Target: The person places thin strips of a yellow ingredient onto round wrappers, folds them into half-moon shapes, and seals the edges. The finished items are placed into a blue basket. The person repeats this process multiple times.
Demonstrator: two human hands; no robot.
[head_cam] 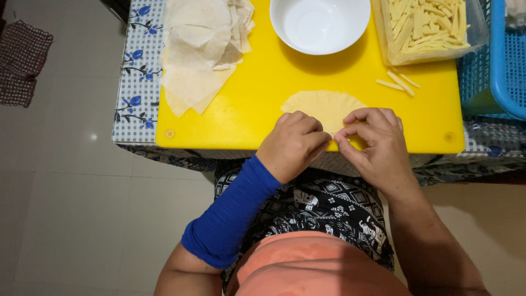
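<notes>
Left hand (293, 143): I see its fingers pinching the near edge of the pastry wrapper (324, 104).
Right hand (374, 140): fingers grasping the same edge, just beside the left.
Wrapper: lying flat on the yellow cutting board (257, 87); I judge the rolling only begun.
Loose sticks (399, 82): three lie beside it.
Far: wrapper stack (200, 41), empty white bowl (320, 23), container of pale sticks (427, 24) still full.

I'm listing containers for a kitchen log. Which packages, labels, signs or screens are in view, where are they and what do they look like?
No labels, signs or screens show.
Clear plastic tub: top right of the yellow board, rectangular, filled with pale sticks.
Blue basket: far right edge, mesh-walled.
White bowl: top centre, round, empty.
</notes>
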